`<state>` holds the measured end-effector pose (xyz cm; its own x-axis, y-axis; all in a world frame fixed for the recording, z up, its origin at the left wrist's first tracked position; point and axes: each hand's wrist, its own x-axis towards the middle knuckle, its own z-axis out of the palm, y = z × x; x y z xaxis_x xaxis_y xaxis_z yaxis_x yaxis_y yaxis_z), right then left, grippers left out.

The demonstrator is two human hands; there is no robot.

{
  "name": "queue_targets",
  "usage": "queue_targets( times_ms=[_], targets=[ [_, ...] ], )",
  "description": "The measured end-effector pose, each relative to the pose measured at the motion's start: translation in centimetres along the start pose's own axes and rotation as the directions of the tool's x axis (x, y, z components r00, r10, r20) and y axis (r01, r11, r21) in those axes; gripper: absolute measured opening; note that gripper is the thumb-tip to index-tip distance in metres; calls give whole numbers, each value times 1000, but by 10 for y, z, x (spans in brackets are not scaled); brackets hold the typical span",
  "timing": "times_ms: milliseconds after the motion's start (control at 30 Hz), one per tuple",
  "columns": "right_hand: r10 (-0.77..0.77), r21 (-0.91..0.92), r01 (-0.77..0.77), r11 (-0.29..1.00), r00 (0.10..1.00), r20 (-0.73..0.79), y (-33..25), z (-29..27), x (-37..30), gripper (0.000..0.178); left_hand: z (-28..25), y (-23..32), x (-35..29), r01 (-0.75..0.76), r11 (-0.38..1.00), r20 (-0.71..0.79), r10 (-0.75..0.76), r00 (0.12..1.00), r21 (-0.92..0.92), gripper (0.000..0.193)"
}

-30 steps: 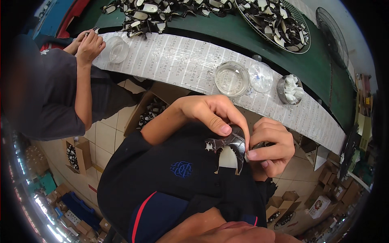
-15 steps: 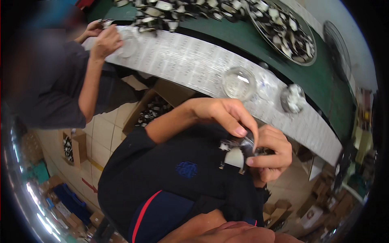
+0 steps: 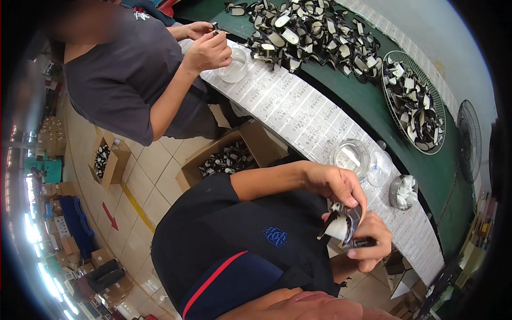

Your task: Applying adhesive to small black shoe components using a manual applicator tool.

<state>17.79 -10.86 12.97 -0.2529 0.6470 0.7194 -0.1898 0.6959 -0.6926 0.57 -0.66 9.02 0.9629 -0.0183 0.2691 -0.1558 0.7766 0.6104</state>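
Observation:
Close to my chest, both of my hands hold a small black-and-white piece (image 3: pixel 337 228), shaped like a shoe heel with a pale curved face. My left hand (image 3: pixel 338 184) comes from the left and pinches it from above. My right hand (image 3: pixel 374 240) grips its right side with bent fingers. Something shiny and translucent shows between the hands, too blurred to name. Beyond my left hand, a round clear dish (image 3: pixel 350 158) stands on the paper-covered table edge (image 3: pixel 298 109). To its right is a clear bowl of white wads (image 3: pixel 404 193).
A heap of similar pieces (image 3: pixel 314 37) covers the green tabletop (image 3: pixel 368 101), beside a wire basket (image 3: pixel 386 98) full of them. At left, a co-worker (image 3: pixel 122 74) handles a small piece over another dish (image 3: pixel 234 66). Cardboard boxes (image 3: pixel 189 173) of pieces stand on the floor.
The whole view has shifted, so the table, co-worker and my hands appear farther right and lower. My hands still hold the piece, which looks slightly turned.

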Motion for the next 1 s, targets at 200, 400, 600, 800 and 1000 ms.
queue_targets(
  times_ms=[200, 400, 600, 800, 1000],
  targets=[
    [67, 48, -51, 998, 896, -439, -2, -29, -67, 28, -31, 16, 3, 61, 882, -99, -16, 995, 467, 32],
    [296, 123, -353, 928, 494, -817, -5, -28, -148, 42, -73, 83, 59, 285, 377, -211, -228, 951, 881, 30],
    [313, 206, -315, 926, 340, -887, -3, -2, -191, 37, -145, 163, 133, 456, -197, -287, 550, 784, 868, 60],
    [314, 283, -189, 940, 162, -936, 19, 3, -197, 17, -205, 141, 73, 678, -158, -350, 760, 548, 718, 47],
    [436, 391, -236, 890, 182, -882, 51, -30, -187, 13, -244, 69, -62, 808, -148, -359, 840, 406, 570, 32]
  ],
)
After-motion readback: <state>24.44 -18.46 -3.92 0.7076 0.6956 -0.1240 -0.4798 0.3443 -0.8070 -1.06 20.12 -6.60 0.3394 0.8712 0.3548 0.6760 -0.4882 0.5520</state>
